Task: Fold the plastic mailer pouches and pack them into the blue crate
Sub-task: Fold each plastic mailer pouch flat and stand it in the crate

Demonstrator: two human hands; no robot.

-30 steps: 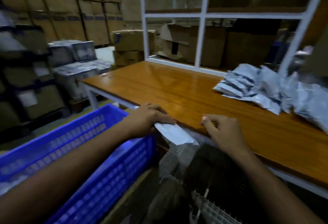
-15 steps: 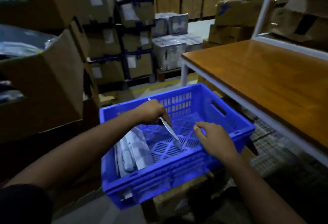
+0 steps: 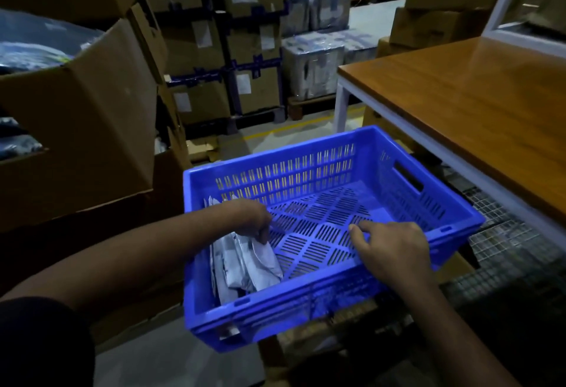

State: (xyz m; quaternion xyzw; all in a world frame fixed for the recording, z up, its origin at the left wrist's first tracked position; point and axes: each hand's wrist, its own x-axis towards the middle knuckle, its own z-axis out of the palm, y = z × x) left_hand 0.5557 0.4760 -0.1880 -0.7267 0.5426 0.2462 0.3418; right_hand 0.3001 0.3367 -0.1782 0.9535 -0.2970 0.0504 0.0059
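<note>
The pouches [image 3: 245, 259] stand on edge in a row against the left wall of your crate [image 3: 337, 304], grey-white and folded, leaning a little to the right. The rest of the slotted crate floor is bare blue plastic. Your left hand [image 3: 248, 218] is down inside the crate at the top of that row, fingers curled over the outermost pouch; whether they pinch it or only press on it, you cannot tell from this view. Your right hand [image 3: 395, 249] hovers over the near right part of the crate, fingers loosely spread and holding nothing, the forefinger pointing toward the left hand. The crate sits low, on a stand that is mostly hidden, with a wire grid [image 3: 502, 242] beside it on the right. Just past that, the desk [image 3: 477, 95] runs along your right, its wooden top on a white frame. An open box [image 3: 79, 111] stands close on your left, and stacked cartons [image 3: 214, 49] fill the background.
</note>
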